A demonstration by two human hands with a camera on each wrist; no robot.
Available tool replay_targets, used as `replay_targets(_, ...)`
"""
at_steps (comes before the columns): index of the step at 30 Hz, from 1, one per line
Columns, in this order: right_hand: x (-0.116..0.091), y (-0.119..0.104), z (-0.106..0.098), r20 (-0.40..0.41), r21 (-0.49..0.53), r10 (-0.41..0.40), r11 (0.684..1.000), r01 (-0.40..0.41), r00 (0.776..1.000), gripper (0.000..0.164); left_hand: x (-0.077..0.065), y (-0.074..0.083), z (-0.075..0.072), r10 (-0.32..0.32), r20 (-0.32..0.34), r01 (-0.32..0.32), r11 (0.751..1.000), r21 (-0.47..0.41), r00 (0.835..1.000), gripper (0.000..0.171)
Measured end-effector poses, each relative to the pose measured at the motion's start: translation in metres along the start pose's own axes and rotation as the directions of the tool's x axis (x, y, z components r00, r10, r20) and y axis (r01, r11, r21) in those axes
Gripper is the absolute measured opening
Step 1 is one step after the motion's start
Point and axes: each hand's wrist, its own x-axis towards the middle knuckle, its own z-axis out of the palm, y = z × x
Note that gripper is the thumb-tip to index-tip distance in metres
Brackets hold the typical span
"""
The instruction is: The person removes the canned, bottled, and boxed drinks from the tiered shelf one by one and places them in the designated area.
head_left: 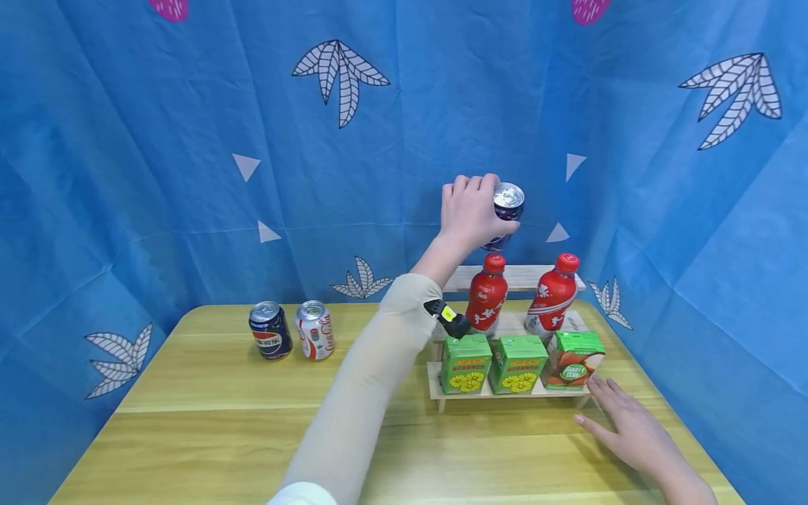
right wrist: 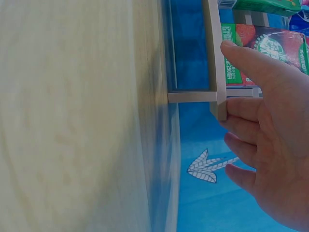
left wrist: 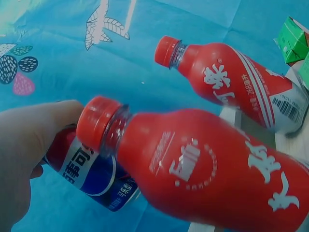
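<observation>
My left hand (head_left: 470, 212) grips a dark blue Pepsi can (head_left: 508, 196) by its side, holding it in the air above the back board of a tiered wooden rack (head_left: 530, 278). Two red bottles (head_left: 487, 296) stand on the middle tier; in the left wrist view one of them partly hides the Pepsi can (left wrist: 104, 176). Two green drink cartons (head_left: 467, 368) and a green-and-brown carton (head_left: 573, 365) line the lowest tier. At the rack's right front end is my right hand (head_left: 634, 429), fingers extended, fingertips right at the rack's edge (right wrist: 219, 63).
Another dark blue Pepsi can (head_left: 270, 331) and a white Coca-Cola can (head_left: 314, 331) stand side by side at the back left of the wooden table (head_left: 221, 421). A blue patterned curtain (head_left: 189, 175) hangs behind and on both sides.
</observation>
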Motion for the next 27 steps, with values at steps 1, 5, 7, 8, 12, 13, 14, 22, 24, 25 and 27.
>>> replay_targets(1,0.0,0.001,0.001,-0.003,0.001,-0.005,1.0,0.005,1.0,0.076,-0.001,-0.002,0.0,0.0,-0.008,0.0,1.0,-0.005,1.0,0.075)
replay_targets(5,0.001,0.001,0.0,0.001,0.001,-0.007,1.0,0.007,1.0,0.077,-0.004,-0.01,0.0,0.001,-0.034,-0.001,1.0,-0.011,0.999,0.074)
replay_targets(7,0.001,0.001,0.0,0.008,0.001,-0.006,1.0,0.006,1.0,0.077,-0.006,-0.014,-0.001,-0.004,-0.035,0.004,1.0,-0.007,0.999,0.075)
replay_targets(8,0.001,0.0,-0.001,0.013,0.003,-0.001,1.0,0.001,1.0,0.078,-0.007,-0.016,-0.001,-0.006,-0.035,0.006,1.0,-0.003,0.999,0.075)
replay_targets(12,0.002,-0.001,-0.001,0.029,0.011,0.003,1.0,-0.003,1.0,0.078,-0.012,-0.025,-0.002,-0.017,-0.032,0.017,1.0,0.005,0.999,0.075)
replay_targets(13,0.002,-0.001,-0.001,0.031,0.013,0.003,1.0,-0.003,1.0,0.078,-0.013,-0.027,-0.001,-0.019,-0.031,0.019,1.0,0.005,0.999,0.075)
replay_targets(14,0.002,-0.001,-0.001,0.033,0.015,0.004,1.0,-0.004,0.999,0.079,-0.015,-0.03,-0.001,-0.021,-0.029,0.021,1.0,0.005,0.999,0.075)
replay_targets(22,0.0,-0.001,0.0,0.028,0.003,0.004,1.0,-0.004,1.0,0.079,-0.027,-0.048,-0.002,-0.023,-0.035,0.023,1.0,0.001,0.999,0.077)
replay_targets(24,0.0,-0.001,0.0,0.027,0.002,0.003,1.0,-0.003,1.0,0.078,-0.031,-0.053,-0.003,-0.023,-0.039,0.023,1.0,0.0,0.999,0.077)
replay_targets(25,0.0,-0.002,0.0,0.029,0.002,0.003,1.0,-0.003,1.0,0.078,-0.032,-0.055,-0.004,-0.025,-0.041,0.025,1.0,0.002,0.999,0.077)
replay_targets(27,0.001,-0.002,0.0,0.032,0.0,0.003,1.0,-0.003,0.999,0.079,-0.035,-0.06,-0.006,-0.028,-0.038,0.028,1.0,0.005,0.999,0.078)
